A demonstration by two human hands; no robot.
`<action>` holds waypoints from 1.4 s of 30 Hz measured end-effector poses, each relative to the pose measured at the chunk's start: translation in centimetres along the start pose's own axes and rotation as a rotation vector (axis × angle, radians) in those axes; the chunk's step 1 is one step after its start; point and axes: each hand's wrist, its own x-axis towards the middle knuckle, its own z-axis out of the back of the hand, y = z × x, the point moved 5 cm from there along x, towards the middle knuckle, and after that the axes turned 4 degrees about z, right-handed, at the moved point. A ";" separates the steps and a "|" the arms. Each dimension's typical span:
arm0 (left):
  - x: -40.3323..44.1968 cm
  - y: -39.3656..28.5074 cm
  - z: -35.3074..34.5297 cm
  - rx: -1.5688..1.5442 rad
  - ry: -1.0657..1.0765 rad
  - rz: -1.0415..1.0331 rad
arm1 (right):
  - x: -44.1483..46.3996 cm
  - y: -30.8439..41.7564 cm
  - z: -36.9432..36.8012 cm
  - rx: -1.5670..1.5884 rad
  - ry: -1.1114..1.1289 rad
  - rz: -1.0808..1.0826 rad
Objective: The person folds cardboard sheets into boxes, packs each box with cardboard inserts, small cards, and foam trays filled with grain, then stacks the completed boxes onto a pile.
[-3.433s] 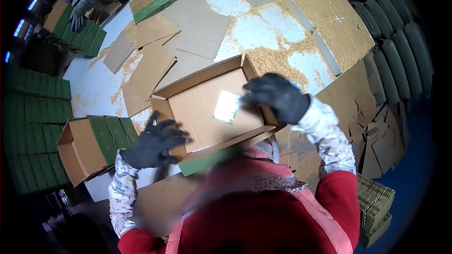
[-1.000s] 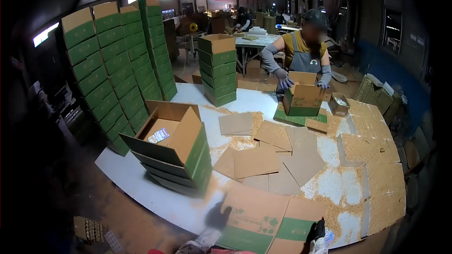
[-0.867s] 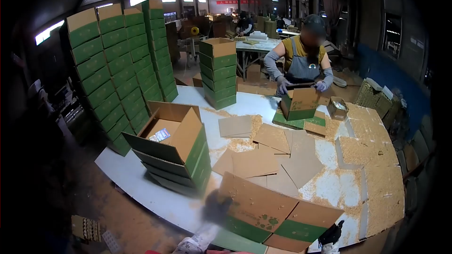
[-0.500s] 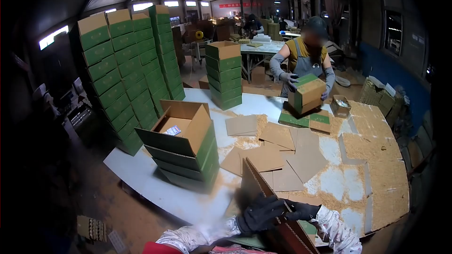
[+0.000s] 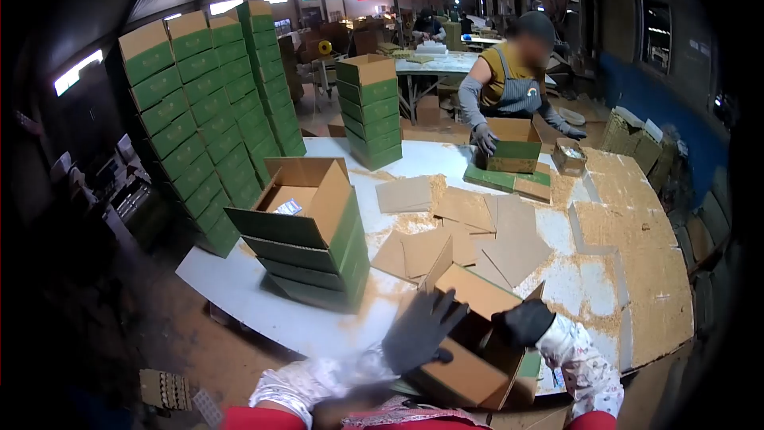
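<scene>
An opened-out cardboard box [image 5: 476, 370] with brown insides is in front of me at the near edge, its flaps standing up. My left hand [image 5: 422, 331], in a dark glove, is above its left side with the fingers spread and nothing in them. On the right, my right hand [image 5: 523, 323], also dark-gloved, is closed at the upper edge of a box flap. The fingertips of that hand are partly hidden. Left of my hands stands a short stack of green boxes [image 5: 318, 259], the top one open with a small printed packet [image 5: 288, 207] inside.
Flat cardboard sheets [image 5: 509, 239] and sawdust lie across the white table [image 5: 263, 299]. Tall stacks of green boxes [image 5: 191, 107] stand to the left, another stack [image 5: 370, 111] farther back. Across the table, a co-worker [image 5: 509, 80] handles an open green box [image 5: 513, 146] beside a small carton [image 5: 569, 156].
The folded cardboard between my hands has spread into an open box. My left hand has let go and opened. The co-worker's box has been lowered and now sits open side up.
</scene>
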 end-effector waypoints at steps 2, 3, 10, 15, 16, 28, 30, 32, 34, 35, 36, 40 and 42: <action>1.4 -0.1 -3.8 -0.030 0.128 0.110 | 1.7 -0.4 0.2 0.074 0.038 -0.028; 1.7 -0.2 -6.3 0.002 0.180 0.119 | 2.9 -0.9 -0.7 0.097 -0.117 -0.068; 1.1 1.0 -1.2 -0.257 0.130 0.065 | 8.7 1.6 -4.4 0.273 -0.915 0.119; -0.2 0.1 -6.5 -0.352 -0.045 0.077 | 5.5 -2.6 -5.4 0.812 -1.416 -0.340; -0.4 -3.6 -5.8 -0.156 -0.061 -0.009 | 4.2 -2.9 -4.7 0.751 -1.500 -0.332; -4.6 -1.8 -10.3 -0.196 0.084 -0.169 | -0.1 1.2 -5.3 1.247 -0.597 -0.373; -7.0 -2.5 -19.1 -1.299 0.601 0.213 | -0.5 1.2 -3.7 0.628 -0.231 -0.146; -2.6 -2.9 -9.6 -1.123 0.222 0.065 | -1.6 1.4 -4.9 0.493 0.008 0.034; 0.0 2.8 -7.2 -1.505 -0.227 0.447 | -2.7 1.4 -8.2 0.486 0.064 0.117; 1.9 4.9 -6.1 -1.388 -0.301 0.358 | -2.9 1.3 -10.0 0.498 -0.145 0.160; 4.4 5.5 -5.8 -0.955 -0.353 0.257 | -3.6 1.2 -9.6 0.442 -0.181 0.092; 7.0 6.3 -15.2 -0.822 -0.054 0.349 | -11.7 -11.5 -10.2 1.017 -0.968 -0.454; 7.7 6.5 -15.7 -0.686 -0.061 0.307 | -21.6 -21.7 -17.4 0.566 -1.334 -0.976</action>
